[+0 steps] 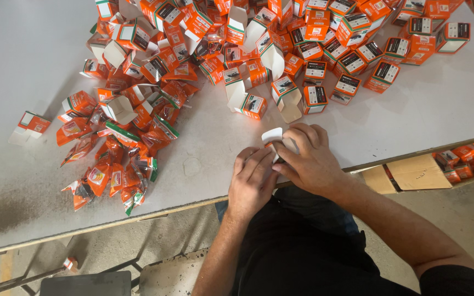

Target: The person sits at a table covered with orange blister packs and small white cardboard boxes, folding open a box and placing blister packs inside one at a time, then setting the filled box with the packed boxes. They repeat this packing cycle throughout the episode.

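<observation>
Both my hands meet at the near edge of the white table (204, 142). Between them is a small orange and white carton (273, 138) with its white flap standing up. My left hand (253, 181) cups it from the left, fingers curled against its side. From the right, my right hand (311, 159) wraps over it, hiding most of the carton's body. Ahead of my hands lies a large heap of similar small orange cartons (308, 49), some with open flaps. To the left lies a pile of orange plastic sachets (116, 164).
A lone flattened carton (31, 125) lies at the far left of the table. A brown cardboard box (412, 172) holding more orange cartons sits below the table's right edge. A metal frame and stool (89, 282) stand on the concrete floor at bottom left.
</observation>
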Motion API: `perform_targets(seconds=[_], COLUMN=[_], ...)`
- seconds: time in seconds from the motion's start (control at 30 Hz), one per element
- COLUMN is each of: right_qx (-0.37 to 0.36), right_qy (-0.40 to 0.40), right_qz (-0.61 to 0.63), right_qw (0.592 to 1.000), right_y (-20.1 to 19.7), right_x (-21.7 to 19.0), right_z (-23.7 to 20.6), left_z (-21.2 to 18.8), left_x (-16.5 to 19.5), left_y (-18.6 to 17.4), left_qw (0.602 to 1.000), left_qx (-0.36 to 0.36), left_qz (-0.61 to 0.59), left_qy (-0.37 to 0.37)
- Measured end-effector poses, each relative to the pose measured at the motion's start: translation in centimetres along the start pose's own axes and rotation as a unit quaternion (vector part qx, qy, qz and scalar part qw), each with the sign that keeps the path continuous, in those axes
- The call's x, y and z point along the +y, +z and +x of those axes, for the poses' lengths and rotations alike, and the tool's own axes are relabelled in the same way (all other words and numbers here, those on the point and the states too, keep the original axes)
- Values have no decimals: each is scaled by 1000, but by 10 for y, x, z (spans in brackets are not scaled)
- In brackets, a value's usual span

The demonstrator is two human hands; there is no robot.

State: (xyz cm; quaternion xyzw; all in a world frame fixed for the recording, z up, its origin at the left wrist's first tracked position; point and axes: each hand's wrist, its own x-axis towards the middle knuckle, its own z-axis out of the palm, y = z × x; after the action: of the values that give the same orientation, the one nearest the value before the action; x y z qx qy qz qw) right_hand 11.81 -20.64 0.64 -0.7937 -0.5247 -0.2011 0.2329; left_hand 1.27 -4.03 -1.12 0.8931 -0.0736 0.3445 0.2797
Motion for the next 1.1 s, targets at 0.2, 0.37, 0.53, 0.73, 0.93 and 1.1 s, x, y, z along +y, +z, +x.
perform_targets(seconds=[0.2, 0.37, 0.53, 0.73, 0.93, 1.1], right_qx=[68, 98, 67, -76, -9, -14], right_qy=[163, 151, 110, 386, 13, 57], right_qz=[164, 136, 173, 399, 266, 289], right_qw=[971, 974, 976, 828, 964, 956], right_y=[17, 22, 21, 26, 13, 14], right_x=[-3, -11, 1, 18, 25, 22], right_z=[-15, -23, -21, -13, -14, -16], left_z=[12, 10, 5, 4, -5, -5], left_x=[4, 1, 3, -3, -10, -10], left_y=[-2, 4, 8, 10, 15, 15], left_qw=[997, 999, 997, 996, 989, 989], left_qx=[-23, -43, -31, -34, -51, -66], left_qz=[56, 4, -19, -51, -86, -82], left_qy=[41, -4, -67, -63, -107, -107])
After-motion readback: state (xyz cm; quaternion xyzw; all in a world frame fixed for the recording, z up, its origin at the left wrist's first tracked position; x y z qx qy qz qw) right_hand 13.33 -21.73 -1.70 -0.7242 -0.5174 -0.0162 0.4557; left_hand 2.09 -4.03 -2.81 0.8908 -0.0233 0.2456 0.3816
